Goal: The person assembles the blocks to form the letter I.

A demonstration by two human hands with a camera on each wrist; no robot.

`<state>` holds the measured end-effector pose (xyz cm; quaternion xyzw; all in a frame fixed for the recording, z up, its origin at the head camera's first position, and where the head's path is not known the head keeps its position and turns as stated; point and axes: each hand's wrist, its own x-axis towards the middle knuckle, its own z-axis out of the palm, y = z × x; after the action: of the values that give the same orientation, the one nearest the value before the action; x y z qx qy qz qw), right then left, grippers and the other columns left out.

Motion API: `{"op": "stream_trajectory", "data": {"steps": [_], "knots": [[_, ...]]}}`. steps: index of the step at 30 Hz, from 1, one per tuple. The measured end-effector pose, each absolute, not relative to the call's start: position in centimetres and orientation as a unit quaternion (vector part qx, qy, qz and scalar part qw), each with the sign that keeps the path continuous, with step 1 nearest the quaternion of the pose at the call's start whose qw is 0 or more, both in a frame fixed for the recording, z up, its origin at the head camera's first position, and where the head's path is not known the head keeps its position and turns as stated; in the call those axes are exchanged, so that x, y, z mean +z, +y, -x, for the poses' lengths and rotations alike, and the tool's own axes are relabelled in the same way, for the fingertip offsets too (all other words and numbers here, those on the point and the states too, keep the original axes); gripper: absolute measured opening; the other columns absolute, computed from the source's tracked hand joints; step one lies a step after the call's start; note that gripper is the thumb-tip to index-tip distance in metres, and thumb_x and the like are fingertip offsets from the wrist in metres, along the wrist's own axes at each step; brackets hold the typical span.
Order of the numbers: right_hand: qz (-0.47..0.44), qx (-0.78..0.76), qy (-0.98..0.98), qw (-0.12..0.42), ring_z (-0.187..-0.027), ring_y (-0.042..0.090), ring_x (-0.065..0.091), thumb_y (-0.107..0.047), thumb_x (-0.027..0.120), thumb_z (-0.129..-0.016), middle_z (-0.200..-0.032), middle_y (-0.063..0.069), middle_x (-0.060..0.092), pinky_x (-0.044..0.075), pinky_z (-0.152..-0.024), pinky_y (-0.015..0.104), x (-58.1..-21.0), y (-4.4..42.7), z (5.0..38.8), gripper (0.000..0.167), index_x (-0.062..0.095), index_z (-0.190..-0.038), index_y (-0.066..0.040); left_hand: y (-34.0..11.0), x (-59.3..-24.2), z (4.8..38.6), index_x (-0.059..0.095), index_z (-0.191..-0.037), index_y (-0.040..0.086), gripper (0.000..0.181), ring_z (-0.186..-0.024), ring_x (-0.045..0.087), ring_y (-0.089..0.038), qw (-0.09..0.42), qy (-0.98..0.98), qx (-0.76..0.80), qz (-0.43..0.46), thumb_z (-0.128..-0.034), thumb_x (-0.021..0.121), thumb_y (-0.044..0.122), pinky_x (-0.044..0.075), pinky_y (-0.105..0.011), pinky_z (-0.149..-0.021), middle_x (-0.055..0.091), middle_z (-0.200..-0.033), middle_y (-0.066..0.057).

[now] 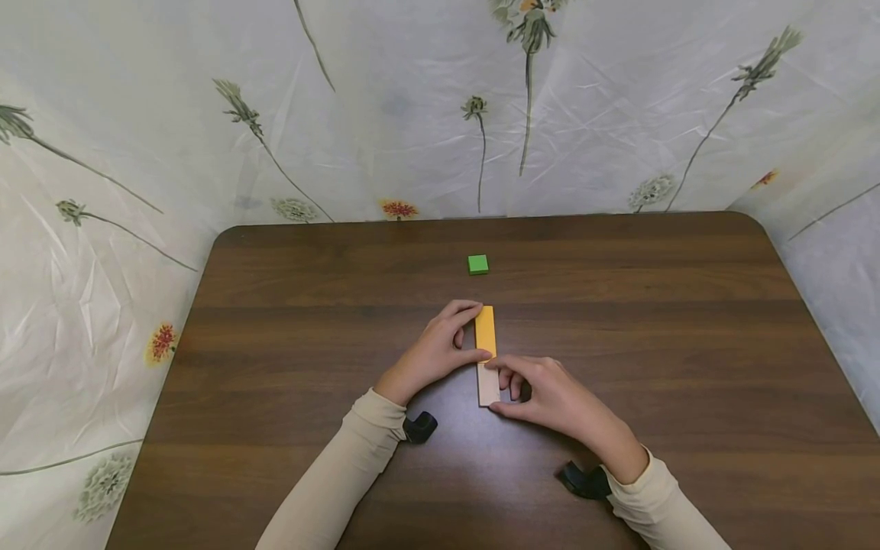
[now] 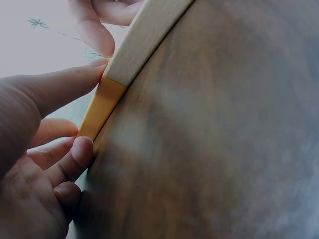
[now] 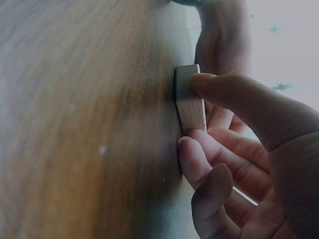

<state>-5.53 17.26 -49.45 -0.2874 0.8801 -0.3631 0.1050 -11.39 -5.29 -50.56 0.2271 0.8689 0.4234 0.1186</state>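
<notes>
Nearest, two cream sleeves (image 1: 344, 466) reach in over a brown table (image 1: 309, 305), each with a black device (image 1: 583, 483) at the wrist. The right hand (image 1: 553, 393) pinches a pale wooden block (image 1: 489, 386) lengthwise, its thumb against the near end and its index finger at the far end. Its other fingers curl in beside the block's right side.

Just beyond, the left hand (image 1: 436, 347) spans a yellow block (image 1: 485, 330) in the same manner, clamped on it from the left: the thumb sits at the near end, by the seam with the pale block, and fingertips press the far end. Thumb and fingers are well apart, spread to the block's length. The two blocks lie end to end on the table in one line pointing away from the person, touching at the seam, where the right index fingertip and left thumb almost meet.

Farther off, a small green block (image 1: 477, 265) sits alone near the table's back edge. Behind hangs a pale, wrinkled cloth (image 1: 399, 137) printed with flowers.
</notes>
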Motion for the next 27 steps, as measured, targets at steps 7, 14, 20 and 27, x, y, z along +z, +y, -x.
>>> {"op": "stream_trajectory", "data": {"steps": [7, 14, 20, 27], "knots": [[0.291, -0.367, 0.877, 0.109, -0.072, 0.002, 0.060, -0.021, 0.089, -0.083, -0.086, -0.008, 0.066, 0.053, -0.065, 0.021, -49.54, 17.28, 5.64, 0.044, 0.070, -0.122, -0.012, -5.34, -50.59, 11.42, 0.049, -0.153, 0.005, 0.076, -0.076, 0.048, -0.010, 0.115, 0.871, 0.417, -0.234, -0.0896, 0.083, 0.028, 0.042, -0.019, -0.070, 0.050, -0.152, -0.004], [0.288, -0.368, 0.877, 0.114, -0.073, 0.002, 0.060, -0.021, 0.088, -0.084, -0.087, -0.008, 0.065, 0.052, -0.065, 0.022, -49.55, 17.31, 5.68, 0.043, 0.070, -0.122, -0.012, -5.32, -50.53, 11.44, 0.050, -0.153, 0.005, 0.075, -0.077, 0.049, -0.011, 0.113, 0.871, 0.416, -0.238, -0.0896, 0.083, 0.028, 0.042, -0.019, -0.070, 0.050, -0.152, -0.004], [0.289, -0.368, 0.877, 0.110, -0.072, 0.002, 0.061, -0.021, 0.088, -0.083, -0.087, -0.008, 0.066, 0.052, -0.065, 0.022, -49.49, 17.30, 5.66, 0.044, 0.070, -0.122, -0.012, -5.29, -50.55, 11.48, 0.049, -0.153, 0.004, 0.076, -0.076, 0.049, -0.010, 0.112, 0.870, 0.417, -0.239, -0.0893, 0.083, 0.027, 0.042, -0.018, -0.069, 0.050, -0.152, -0.005], [0.287, -0.371, 0.876, 0.114, -0.073, 0.002, 0.061, -0.021, 0.088, -0.084, -0.087, -0.008, 0.066, 0.053, -0.065, 0.022, -49.50, 17.27, 5.65, 0.043, 0.070, -0.122, -0.012, -5.27, -50.62, 11.54, 0.050, -0.152, 0.004, 0.075, -0.076, 0.048, -0.009, 0.112, 0.869, 0.419, -0.240, -0.0891, 0.083, 0.026, 0.042, -0.018, -0.069, 0.050, -0.152, -0.005]]}}
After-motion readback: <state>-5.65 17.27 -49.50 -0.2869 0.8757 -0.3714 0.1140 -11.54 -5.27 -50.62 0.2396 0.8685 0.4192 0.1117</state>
